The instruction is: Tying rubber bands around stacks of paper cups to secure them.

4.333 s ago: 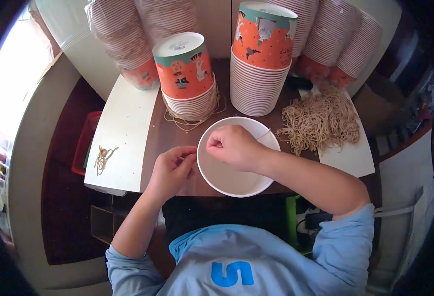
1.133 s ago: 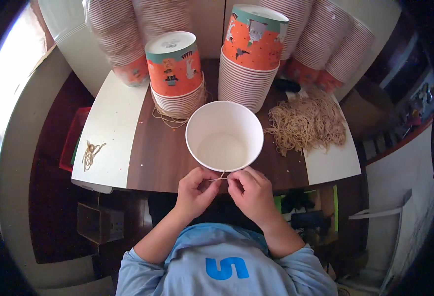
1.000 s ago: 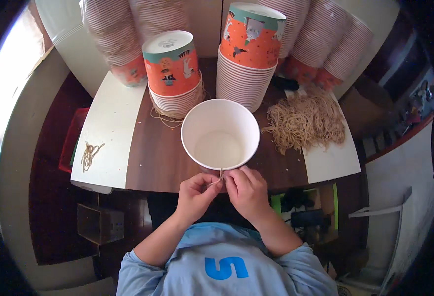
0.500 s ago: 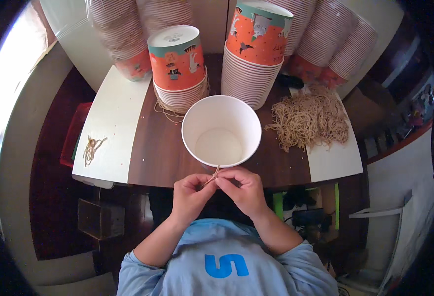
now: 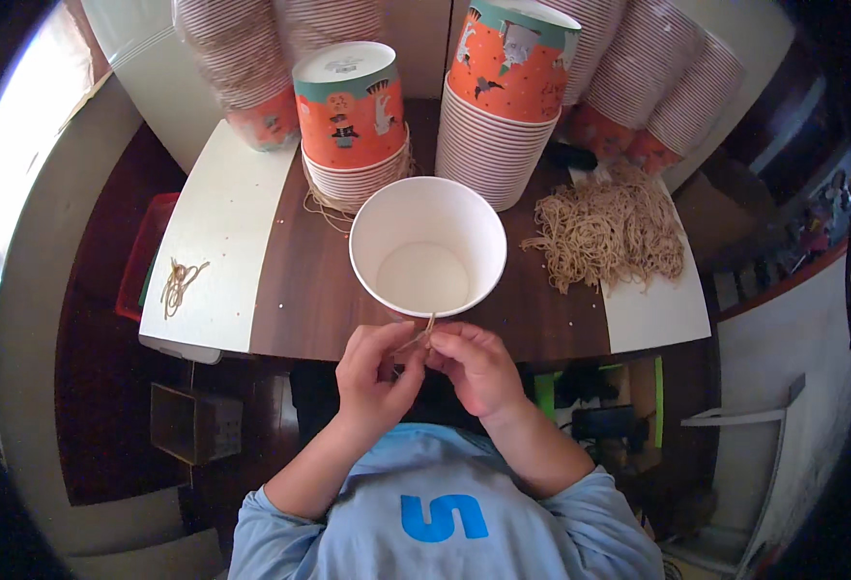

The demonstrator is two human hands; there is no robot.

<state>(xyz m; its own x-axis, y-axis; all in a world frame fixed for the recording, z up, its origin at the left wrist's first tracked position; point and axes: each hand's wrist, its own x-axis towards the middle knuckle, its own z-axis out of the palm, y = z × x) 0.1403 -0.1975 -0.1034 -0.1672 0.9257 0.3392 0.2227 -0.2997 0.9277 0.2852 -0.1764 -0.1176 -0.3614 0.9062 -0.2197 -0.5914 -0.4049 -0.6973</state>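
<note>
A white paper bucket [image 5: 428,217] stands upright at the table's near edge, its open mouth facing me and nothing inside. At its near rim a thin tan cord [image 5: 431,323] comes down to my fingers. My left hand [image 5: 375,375] pinches the cord between thumb and fingertips. Right beside it, my right hand [image 5: 475,365] grips the same cord, fingertips nearly touching the left ones. Just where the cord loops or crosses is partly hidden by the fingers.
Behind the bucket are two upside-down stacks of orange-and-green printed buckets, a left stack [image 5: 350,121] with cord around its base and a taller right stack [image 5: 503,106]. A tangled cord heap [image 5: 607,232] lies right, a small cord bundle [image 5: 182,285] left. Wrapped bucket stacks [image 5: 237,58] line the back.
My hands have spread slightly, and the left fingers have opened out from a tight pinch, with cord stretched between the hands. The bucket has shifted slightly left and away.
</note>
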